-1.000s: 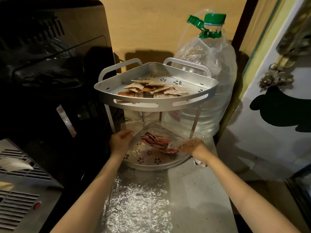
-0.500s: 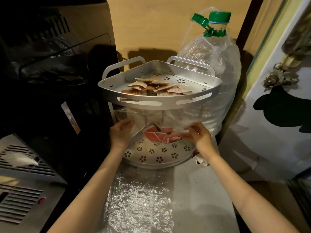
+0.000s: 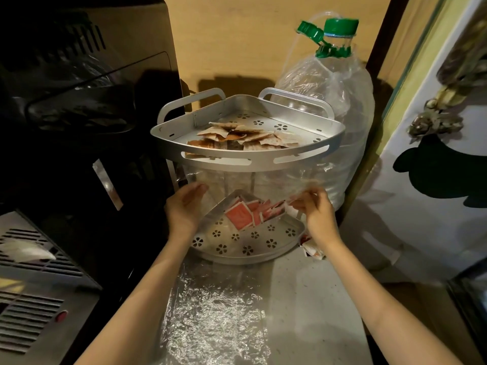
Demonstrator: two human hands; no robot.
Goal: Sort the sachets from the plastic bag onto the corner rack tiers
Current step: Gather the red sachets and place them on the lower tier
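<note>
Counter point(image 3: 303, 299) partly foil-covered, dim yellow light. Two-tier rack point(image 3: 247, 159) stands at the back, big water bottle point(image 3: 334, 83) behind it, dark appliance point(image 3: 79, 101) to its left. Top tier: pile of brown sachets point(image 3: 245, 137). Clear bag point(image 3: 253, 185) is held up over the lower tier point(image 3: 245, 246); red sachets point(image 3: 249, 212) hang inside it, above the tier floor. Left hand point(image 3: 184, 206) grips the bag's left edge, fingers curled. Right hand point(image 3: 313, 206) pinches its right edge. A few sachets point(image 3: 311, 250) lie on the counter beside the rack.
</note>
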